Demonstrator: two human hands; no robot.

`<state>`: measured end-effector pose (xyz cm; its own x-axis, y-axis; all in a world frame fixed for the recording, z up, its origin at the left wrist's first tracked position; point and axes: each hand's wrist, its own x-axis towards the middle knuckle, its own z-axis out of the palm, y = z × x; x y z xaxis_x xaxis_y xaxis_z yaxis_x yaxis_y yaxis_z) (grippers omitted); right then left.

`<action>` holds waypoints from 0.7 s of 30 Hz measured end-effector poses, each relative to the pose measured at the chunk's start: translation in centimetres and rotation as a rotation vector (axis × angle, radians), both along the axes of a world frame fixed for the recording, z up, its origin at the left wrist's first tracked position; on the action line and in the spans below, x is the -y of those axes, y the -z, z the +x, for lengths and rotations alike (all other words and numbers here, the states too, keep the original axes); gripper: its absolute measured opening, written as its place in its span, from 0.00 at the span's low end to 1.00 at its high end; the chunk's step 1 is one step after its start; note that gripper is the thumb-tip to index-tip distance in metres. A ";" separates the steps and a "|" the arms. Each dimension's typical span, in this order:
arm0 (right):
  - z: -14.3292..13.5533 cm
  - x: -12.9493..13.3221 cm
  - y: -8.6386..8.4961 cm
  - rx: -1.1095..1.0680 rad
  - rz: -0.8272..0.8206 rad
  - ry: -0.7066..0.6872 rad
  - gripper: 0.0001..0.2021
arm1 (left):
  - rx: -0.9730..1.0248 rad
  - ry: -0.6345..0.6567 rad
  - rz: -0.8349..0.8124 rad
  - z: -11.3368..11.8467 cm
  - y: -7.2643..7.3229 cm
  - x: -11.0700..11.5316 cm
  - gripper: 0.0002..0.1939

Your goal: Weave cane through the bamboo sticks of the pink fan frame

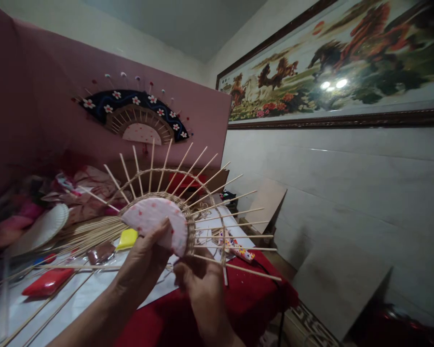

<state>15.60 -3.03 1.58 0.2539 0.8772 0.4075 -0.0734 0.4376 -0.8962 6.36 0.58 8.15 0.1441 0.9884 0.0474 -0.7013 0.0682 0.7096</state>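
A fan frame of thin wooden sticks [177, 179] spreads out in front of me above the table. Its base is a half-disc [150, 212] covered in pale pink fabric with small red marks, edged by a woven twine band [191, 226]. A twine arc [162, 170] crosses the sticks farther out. My left hand [148, 255] grips the half-disc, thumb on the front and fingers behind. At the lower right end of the band, my right hand [202, 284] is closed with bent fingers by the lowest sticks. What its fingertips pinch is hidden.
A finished dark fan with white flowers [135, 100] hangs on a pink board [202, 115]. Loose sticks [90, 231], yellow [127, 239], brown [100, 252] and red [47, 283] packets and a patterned glue gun [238, 248] lie on the table, over red cloth [188, 315].
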 end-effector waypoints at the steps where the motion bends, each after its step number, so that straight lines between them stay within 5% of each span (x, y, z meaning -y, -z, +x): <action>1: 0.6 0.3 0.8 -0.055 -0.068 -0.003 0.12 | 0.029 -0.050 -0.027 -0.2 -0.2 -0.2 0.06; 5: 4.2 1.4 3.2 -0.126 -0.025 0.340 0.12 | 0.023 -0.082 -0.077 -1.2 -0.6 -0.7 0.12; 9: 6.1 2.0 2.6 -0.076 0.199 0.448 0.06 | 0.031 -0.070 -0.119 -1.9 -0.2 -0.9 0.13; 12: 5.7 2.3 1.4 0.032 0.266 0.295 0.16 | 0.017 -0.068 -0.140 -2.1 0.4 -0.8 0.13; 15: 5.1 2.8 0.4 0.144 0.164 -0.022 0.25 | 0.007 -0.062 -0.149 -2.5 1.1 -1.0 0.12; 18: 5.1 3.1 -0.4 0.175 -0.079 -0.311 0.18 | 0.021 -0.060 -0.167 -2.8 1.8 -1.2 0.10; 21: 5.4 2.9 -0.9 0.175 -0.247 -0.381 0.14 | 0.011 -0.037 -0.187 -3.1 2.2 -1.3 0.08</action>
